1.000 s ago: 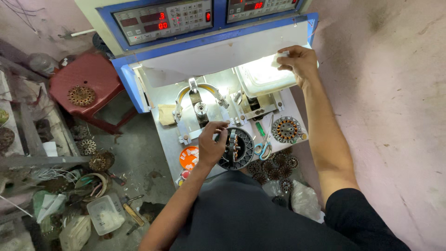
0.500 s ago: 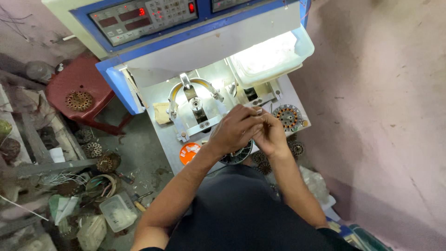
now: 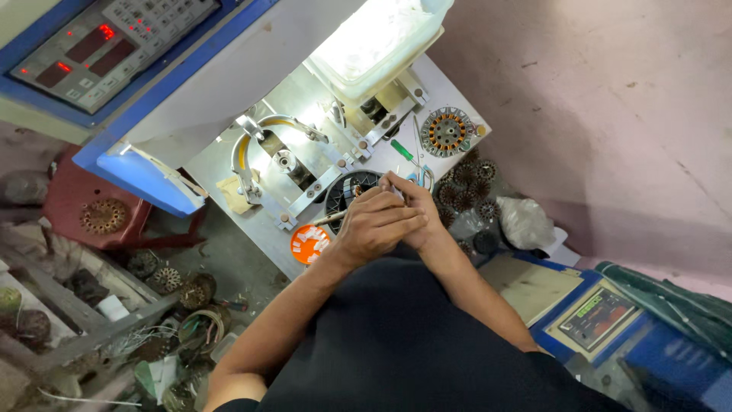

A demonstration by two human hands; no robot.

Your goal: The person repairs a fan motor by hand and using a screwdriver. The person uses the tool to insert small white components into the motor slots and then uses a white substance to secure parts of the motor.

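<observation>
A big blue and white machine (image 3: 145, 84) with a panel of red lit digits stood over a pale metal table (image 3: 229, 172), and a person in a dark shirt leaned in over it. Under a bright lamp box (image 3: 377, 42) the machine's curved metal arm and its round spindle (image 3: 286, 162) stood bare, with nothing mounted on them.

Both hands were bunched together over a dark round motor core (image 3: 347, 194) that lay flat on the table just beside the spindle fixture. The left hand (image 3: 374, 225) lay on top, its grip curled shut around a thin pale-handled tool (image 3: 329, 220) whose tip pointed into the core. The right hand (image 3: 415, 210) was tucked under and behind it, fingers bent down onto the core's edge; whether that grip was pinching anything I could not tell, since the left hand covered it.

As for progress, I judged the core on the table to be in the middle of hand work. One core with copper windings (image 3: 446, 131) sat finished-looking at the table's far corner. A heap of dark cores (image 3: 469, 187) lay by the table's edge, well short of any winding as far as I could see. A small orange dish (image 3: 309, 244) of white slips sat near the left wrist.
</observation>
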